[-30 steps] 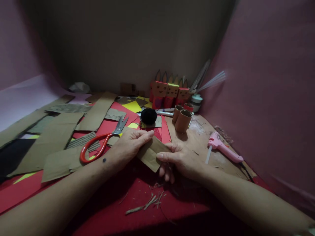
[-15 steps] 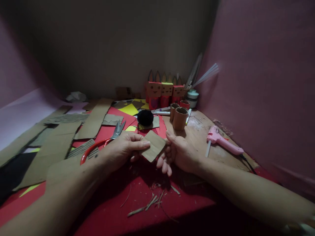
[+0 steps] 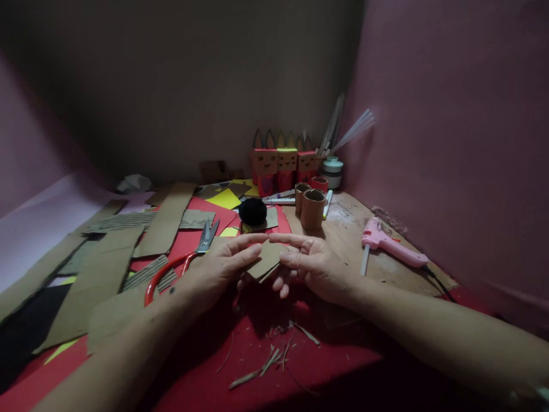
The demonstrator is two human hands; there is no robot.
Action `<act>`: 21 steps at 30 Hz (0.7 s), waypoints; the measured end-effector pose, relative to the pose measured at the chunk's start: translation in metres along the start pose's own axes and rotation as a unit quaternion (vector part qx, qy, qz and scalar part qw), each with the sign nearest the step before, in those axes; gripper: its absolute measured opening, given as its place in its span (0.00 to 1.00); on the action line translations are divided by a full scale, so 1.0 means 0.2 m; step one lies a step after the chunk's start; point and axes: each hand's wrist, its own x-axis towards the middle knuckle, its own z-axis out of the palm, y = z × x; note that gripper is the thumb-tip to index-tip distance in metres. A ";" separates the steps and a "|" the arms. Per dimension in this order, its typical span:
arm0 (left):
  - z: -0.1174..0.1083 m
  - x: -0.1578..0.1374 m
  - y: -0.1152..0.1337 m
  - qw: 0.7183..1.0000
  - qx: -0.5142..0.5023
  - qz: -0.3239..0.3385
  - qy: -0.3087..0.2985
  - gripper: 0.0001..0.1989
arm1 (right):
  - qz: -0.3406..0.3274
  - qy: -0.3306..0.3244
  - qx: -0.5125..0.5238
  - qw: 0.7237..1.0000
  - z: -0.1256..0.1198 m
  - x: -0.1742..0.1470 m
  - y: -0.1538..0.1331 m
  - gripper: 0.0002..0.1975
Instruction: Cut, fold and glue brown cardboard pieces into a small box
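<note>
A small square piece of brown cardboard (image 3: 266, 258) is held between my two hands over the red table surface. My left hand (image 3: 227, 260) grips its left side with the thumb on top. On the right side, my right hand (image 3: 311, 263) presses its thumb on the near corner, and its index finger reaches to the far edge, near the left fingertip. The piece is tilted, and its dark cut edge shows toward me. Just beyond my hands sits a black ball of yarn (image 3: 253, 212). Red-handled scissors (image 3: 189, 260) lie partly open beside my left wrist.
Cardboard strips (image 3: 96, 274) and coloured paper cover the left. Brown cardboard tubes (image 3: 313, 210) stand behind my right hand. A pink glue gun (image 3: 392, 245) with its cord lies at right. Red box-headed figures (image 3: 266, 163) stand at the back. Scraps (image 3: 268, 363) lie in front.
My right hand has closed from loosely open onto the cardboard's right side. The cardboard is tipped flatter, and both index fingers have come together at its far edge.
</note>
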 end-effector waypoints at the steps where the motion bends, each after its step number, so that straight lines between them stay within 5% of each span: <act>1: 0.00 -0.01 0.01 1.000 0.015 0.001 0.004 0.26 | 0.001 0.001 -0.001 1.000 0.00 0.00 0.00 0.27; 10: -0.02 -0.02 0.05 0.983 0.020 0.058 -0.173 0.32 | -0.022 0.019 0.029 0.999 0.00 0.02 0.01 0.28; 15: -0.02 0.01 -0.01 0.990 -0.082 0.049 -0.101 0.17 | -0.015 0.015 -0.001 1.000 -0.01 0.02 0.03 0.34; 21: 0.01 0.03 -0.02 0.989 -0.121 0.080 -0.001 0.18 | -0.028 0.039 -0.038 0.998 -0.02 0.03 0.03 0.33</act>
